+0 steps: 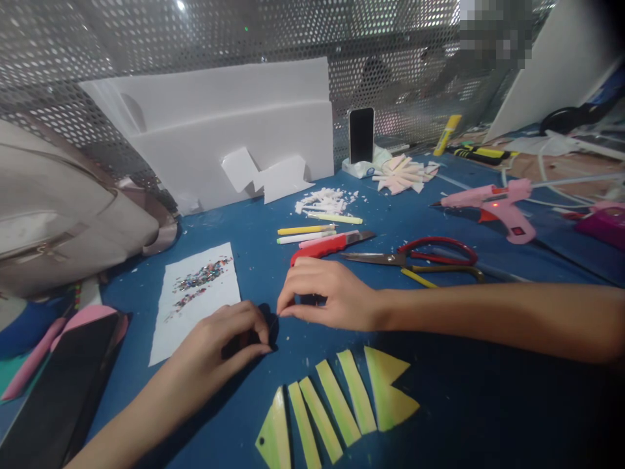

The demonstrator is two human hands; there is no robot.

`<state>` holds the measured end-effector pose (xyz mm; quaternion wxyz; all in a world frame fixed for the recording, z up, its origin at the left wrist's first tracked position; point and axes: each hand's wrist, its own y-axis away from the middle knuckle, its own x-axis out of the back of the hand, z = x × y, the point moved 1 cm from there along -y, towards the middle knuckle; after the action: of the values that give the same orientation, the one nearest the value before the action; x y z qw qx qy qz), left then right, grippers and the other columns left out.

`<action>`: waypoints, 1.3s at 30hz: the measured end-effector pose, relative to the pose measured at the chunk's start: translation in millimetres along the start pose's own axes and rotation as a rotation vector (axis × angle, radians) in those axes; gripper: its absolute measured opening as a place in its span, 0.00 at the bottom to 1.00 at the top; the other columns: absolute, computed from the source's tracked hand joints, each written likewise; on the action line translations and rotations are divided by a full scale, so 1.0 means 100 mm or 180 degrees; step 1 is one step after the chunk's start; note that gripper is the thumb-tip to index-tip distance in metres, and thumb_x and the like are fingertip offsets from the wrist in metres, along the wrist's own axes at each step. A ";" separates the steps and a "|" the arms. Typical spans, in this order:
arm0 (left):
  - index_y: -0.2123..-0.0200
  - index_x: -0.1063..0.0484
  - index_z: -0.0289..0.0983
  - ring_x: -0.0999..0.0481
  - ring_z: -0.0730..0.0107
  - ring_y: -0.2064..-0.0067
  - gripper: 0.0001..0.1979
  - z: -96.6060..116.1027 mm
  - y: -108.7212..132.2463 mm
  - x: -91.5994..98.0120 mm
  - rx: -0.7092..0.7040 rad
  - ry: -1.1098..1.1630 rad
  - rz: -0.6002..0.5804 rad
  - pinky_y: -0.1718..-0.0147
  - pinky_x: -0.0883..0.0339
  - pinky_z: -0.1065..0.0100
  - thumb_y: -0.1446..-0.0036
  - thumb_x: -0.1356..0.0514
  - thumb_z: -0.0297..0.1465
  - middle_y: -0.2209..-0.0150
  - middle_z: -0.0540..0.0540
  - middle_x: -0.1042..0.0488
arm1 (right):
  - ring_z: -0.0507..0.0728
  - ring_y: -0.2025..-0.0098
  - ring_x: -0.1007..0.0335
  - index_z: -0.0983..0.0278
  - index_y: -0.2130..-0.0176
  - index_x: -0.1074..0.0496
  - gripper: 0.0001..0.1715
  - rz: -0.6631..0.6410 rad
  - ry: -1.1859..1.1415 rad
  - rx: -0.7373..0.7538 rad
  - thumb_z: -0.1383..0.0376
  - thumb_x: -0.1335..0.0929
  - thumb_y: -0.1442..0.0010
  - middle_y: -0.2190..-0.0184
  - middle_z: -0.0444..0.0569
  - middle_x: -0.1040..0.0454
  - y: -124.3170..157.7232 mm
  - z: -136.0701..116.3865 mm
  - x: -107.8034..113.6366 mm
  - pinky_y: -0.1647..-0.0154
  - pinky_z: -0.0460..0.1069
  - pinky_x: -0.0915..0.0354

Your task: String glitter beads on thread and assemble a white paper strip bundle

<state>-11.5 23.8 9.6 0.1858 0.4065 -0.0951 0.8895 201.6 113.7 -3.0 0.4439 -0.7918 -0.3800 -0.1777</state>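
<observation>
Over the blue table, my left hand (227, 342) and my right hand (328, 293) come close together, each with thumb and fingertips in a pinch. A very thin, faint line seems to run between them; I cannot make out what they hold. Below the hands lies a yellow-green paper fish cut into separate pieces: a head (277, 430) with a black eye dot, several strips (338, 402) and a notched tail (389, 391). Left of my left hand, a white sheet (163, 326) carries colourful sequins (202, 277). Behind my right hand rests a red-handled utility knife (325, 246).
Scissors (381, 258), pens (303, 230) and a pink glue gun (505, 205) with a lit red light lie beyond my right arm. White foam boards (234, 130), a phone (361, 135) and foam scraps (327, 200) stand or lie behind. A bag (73, 215) sits at left.
</observation>
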 end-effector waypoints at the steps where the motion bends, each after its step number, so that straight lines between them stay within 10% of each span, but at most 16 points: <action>1: 0.68 0.26 0.41 0.24 0.67 0.65 0.06 0.02 0.01 -0.02 0.0092 0.0101 0.0137 0.64 0.31 0.67 0.38 0.41 0.33 0.67 0.49 0.23 | 0.51 0.62 0.37 0.65 0.63 0.27 0.04 0.0021 -0.0020 0.0009 0.68 0.32 0.34 0.65 0.44 0.24 0.00 -0.01 0.00 0.58 0.47 0.39; 12: 0.68 0.25 0.41 0.23 0.73 0.69 0.03 0.08 0.09 -0.25 0.0628 0.1249 0.1262 0.68 0.28 0.75 0.46 0.33 0.30 0.71 0.52 0.22 | 0.51 0.68 0.42 0.65 0.65 0.32 0.04 -0.0088 0.0337 0.0358 0.70 0.36 0.36 0.71 0.43 0.33 0.02 -0.08 -0.03 0.64 0.47 0.44; 39: 0.65 0.26 0.42 0.22 0.74 0.67 0.06 0.12 0.10 -0.25 0.0357 0.1046 0.1337 0.65 0.27 0.76 0.46 0.34 0.27 0.69 0.53 0.23 | 0.51 0.69 0.48 0.64 0.70 0.34 0.04 -0.0016 0.1136 0.0830 0.71 0.36 0.42 0.73 0.42 0.36 0.04 -0.10 -0.08 0.68 0.47 0.47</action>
<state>8.2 4.7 -1.6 -0.0127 0.2378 -0.0965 0.9664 200.1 99.9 -5.0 0.6022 -0.6828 -0.3171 -0.2655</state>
